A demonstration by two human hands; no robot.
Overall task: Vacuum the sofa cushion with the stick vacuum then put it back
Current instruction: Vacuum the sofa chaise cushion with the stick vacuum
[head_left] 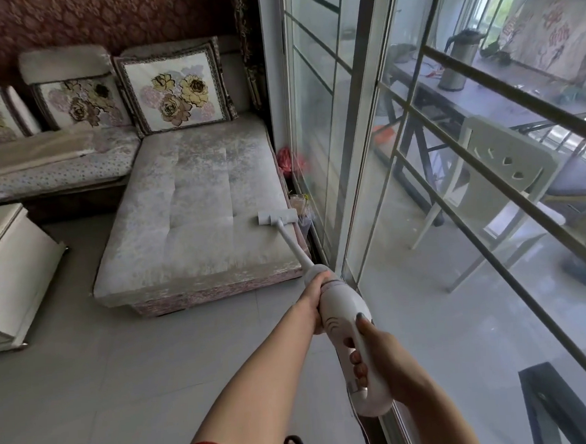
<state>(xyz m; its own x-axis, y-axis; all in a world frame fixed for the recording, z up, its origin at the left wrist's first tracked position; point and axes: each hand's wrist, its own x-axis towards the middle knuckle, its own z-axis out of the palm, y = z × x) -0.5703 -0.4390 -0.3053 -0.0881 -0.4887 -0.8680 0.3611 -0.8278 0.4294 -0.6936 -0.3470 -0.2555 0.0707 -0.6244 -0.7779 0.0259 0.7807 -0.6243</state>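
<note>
A white stick vacuum [341, 308] slants from my hands up to the pale chaise cushion [194, 207] of the sofa. Its flat head [277, 217] rests on the cushion's right side, near the edge by the glass door. My left hand [318, 301] grips the front of the vacuum's body where the tube begins. My right hand [371, 351] is wrapped around the loop handle at the rear, thumb on top. A thin cord trails down from the handle.
A floral pillow [175, 88] leans at the chaise's back, with more sofa seats to the left. A white cabinet [10, 273] stands at the left. A sliding glass door [366, 148] runs close along the right, with bags [289, 158] wedged between it and the sofa.
</note>
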